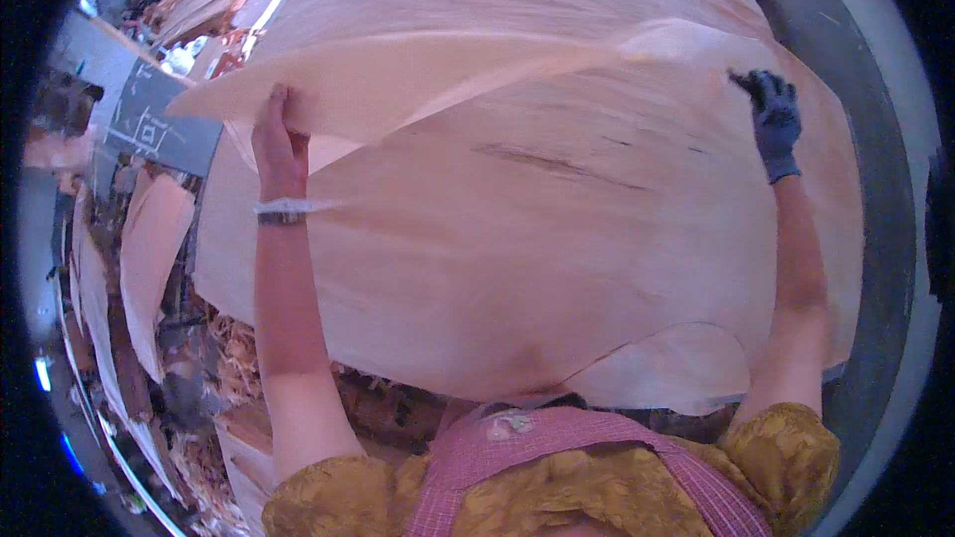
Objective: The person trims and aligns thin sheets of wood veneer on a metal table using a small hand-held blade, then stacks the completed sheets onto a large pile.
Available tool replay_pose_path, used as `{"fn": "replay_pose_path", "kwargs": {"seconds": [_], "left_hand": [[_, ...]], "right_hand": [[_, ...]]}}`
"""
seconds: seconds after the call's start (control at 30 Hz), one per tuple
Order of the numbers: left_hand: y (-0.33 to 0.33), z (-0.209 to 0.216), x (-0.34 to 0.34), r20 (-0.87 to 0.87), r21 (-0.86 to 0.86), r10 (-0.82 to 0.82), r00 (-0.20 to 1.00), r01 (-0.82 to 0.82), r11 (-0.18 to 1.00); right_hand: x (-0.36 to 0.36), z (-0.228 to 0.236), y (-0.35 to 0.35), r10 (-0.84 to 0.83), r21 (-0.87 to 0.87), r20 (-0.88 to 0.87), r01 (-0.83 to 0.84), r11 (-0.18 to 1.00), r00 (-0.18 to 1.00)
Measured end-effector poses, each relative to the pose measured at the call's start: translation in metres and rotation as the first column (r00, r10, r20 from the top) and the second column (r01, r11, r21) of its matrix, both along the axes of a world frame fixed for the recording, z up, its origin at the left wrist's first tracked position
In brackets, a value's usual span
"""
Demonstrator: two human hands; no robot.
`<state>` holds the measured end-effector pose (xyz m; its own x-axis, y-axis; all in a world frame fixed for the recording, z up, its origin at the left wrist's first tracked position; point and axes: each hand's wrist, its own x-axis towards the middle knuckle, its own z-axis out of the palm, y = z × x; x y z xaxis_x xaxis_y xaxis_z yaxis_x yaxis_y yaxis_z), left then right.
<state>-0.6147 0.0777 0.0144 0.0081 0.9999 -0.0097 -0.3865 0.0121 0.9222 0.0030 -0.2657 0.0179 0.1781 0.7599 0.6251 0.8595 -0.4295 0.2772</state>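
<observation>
A thin, pale wood veneer sheet (438, 60) is raised in a long curved fold above a broad stack of similar veneer (517, 259). My bare left hand (282, 144), with a band at the wrist, grips the raised sheet near its left end, the thumb in front and the other fingers mostly hidden. At the far right, my right hand (776, 119) wears a dark grey glove. Its fingers are curled and pinched at the sheet's right part, where the fold flattens out. Dark streaks mark the veneer between my arms.
Loose veneer pieces (154, 264) and wood shavings (234, 353) lie along the left side. A grey panel with white chalk-like marks (164, 119) stands beyond the stack's left edge. A small loose veneer piece (671, 368) rests at the near edge. Grey floor (885, 239) runs along the right.
</observation>
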Motion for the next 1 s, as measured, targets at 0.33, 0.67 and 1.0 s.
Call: {"fn": "replay_pose_path", "kwargs": {"seconds": [0.33,0.67,1.0], "left_hand": [[0.048,-0.180,-0.061,-0.255,-0.371,-0.040,0.966,-0.059,0.927],[0.191,-0.221,-0.225,-0.672,-0.047,0.290,0.682,-0.430,0.902],[-0.046,-0.177,0.101,-0.921,0.388,0.246,0.302,0.667,0.636]], "right_hand": [[-0.079,-0.167,-0.009,0.021,-0.385,-0.171,-0.087,0.919,0.985],[-0.213,-0.208,0.049,0.217,-0.382,-0.396,-0.375,0.844,0.892],[-0.243,-0.194,0.037,0.028,-0.544,-0.438,-0.289,0.788,0.898]]}}
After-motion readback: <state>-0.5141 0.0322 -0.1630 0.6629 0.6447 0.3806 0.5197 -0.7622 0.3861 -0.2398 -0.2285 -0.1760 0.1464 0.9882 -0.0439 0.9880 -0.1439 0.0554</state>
